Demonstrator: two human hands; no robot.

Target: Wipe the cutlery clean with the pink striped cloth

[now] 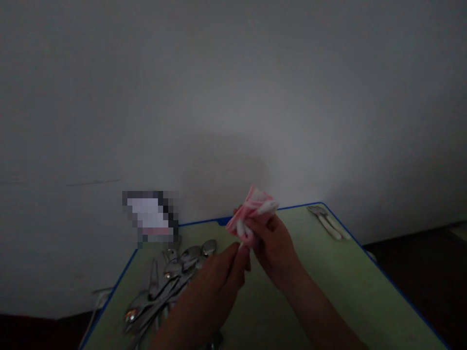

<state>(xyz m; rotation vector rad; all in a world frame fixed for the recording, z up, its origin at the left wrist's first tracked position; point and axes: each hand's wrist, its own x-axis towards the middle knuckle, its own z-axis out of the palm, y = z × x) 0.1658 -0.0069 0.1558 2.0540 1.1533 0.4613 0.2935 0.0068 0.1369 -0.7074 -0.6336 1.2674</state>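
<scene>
A person's right hand (pixel 274 238) is holding a bunched pink-and-white cloth (pixel 255 210) above the middle of a table, its thumb and fingers closing around the folds, while the left hand (pixel 221 274) is curling its fingers just below the cloth's lower end; whether those fingers are gripping the cloth itself or something pale inside it is impossible to tell. Beside and partly behind the left forearm, a jumbled pile of metal spoons and other cutlery (pixel 173 269) is lying on the green tabletop (pixel 339 287). Near the far right corner, two white-handled utensils (pixel 331 228) are resting side by side. A pixelated object (pixel 149 214) is standing at the far left corner, and blue edging (pixel 397 289) is bordering the table before a grey wall (pixel 233 87).
</scene>
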